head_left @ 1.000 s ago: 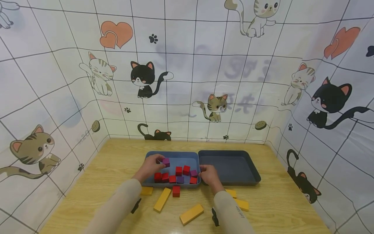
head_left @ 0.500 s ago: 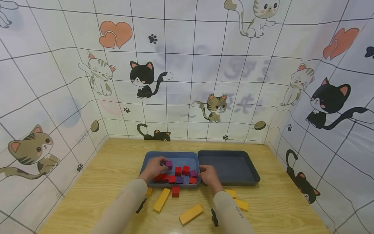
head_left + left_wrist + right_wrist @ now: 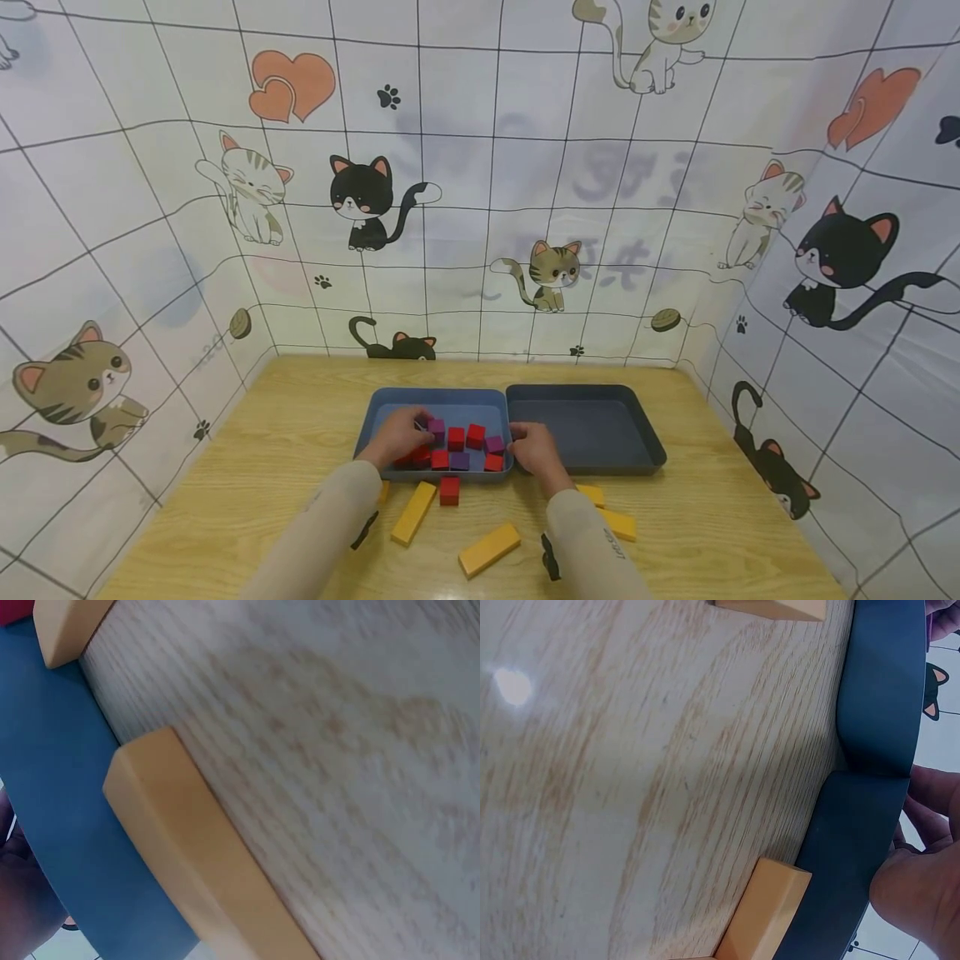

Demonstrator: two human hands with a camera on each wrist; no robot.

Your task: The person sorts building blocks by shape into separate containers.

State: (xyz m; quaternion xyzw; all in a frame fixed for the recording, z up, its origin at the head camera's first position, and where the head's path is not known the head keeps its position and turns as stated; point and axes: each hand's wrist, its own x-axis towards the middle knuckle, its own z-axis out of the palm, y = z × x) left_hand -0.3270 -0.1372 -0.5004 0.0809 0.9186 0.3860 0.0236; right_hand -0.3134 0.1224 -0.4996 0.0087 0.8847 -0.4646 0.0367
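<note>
On the left, we see our left hand (image 3: 397, 435) reaching into the light blue plastic tray (image 3: 390, 400), its fingers curled round a small purple wooden cube (image 3: 437, 428) just above the pile. Beneath and beside it lie the red wooden cubes (image 3: 456, 438) and more purple ones, crowded toward the near wall of the tray. We judge that a loose pinch here could let the purple cube drop among its neighbours and knock one over the low rim. One red cube (image 3: 449, 490) sits on the wooden bench (image 3: 705, 533) just in front of the tray.

Nearer us, the flat yellow wooden blocks (image 3: 411, 513) lie scattered on the bench, one of them tucked against the tray edge in the left wrist view. A sleeve dragging across could shove them about.

Further right, our right hand (image 3: 534, 448) grips the near right corner of the light blue tray, where it meets the dark blue plastic tray (image 3: 645, 433). If that hand presses or tugs unevenly, we think the light tray may slide or tip and shift the cubes. The dark tray holds nothing that we can see.
</note>
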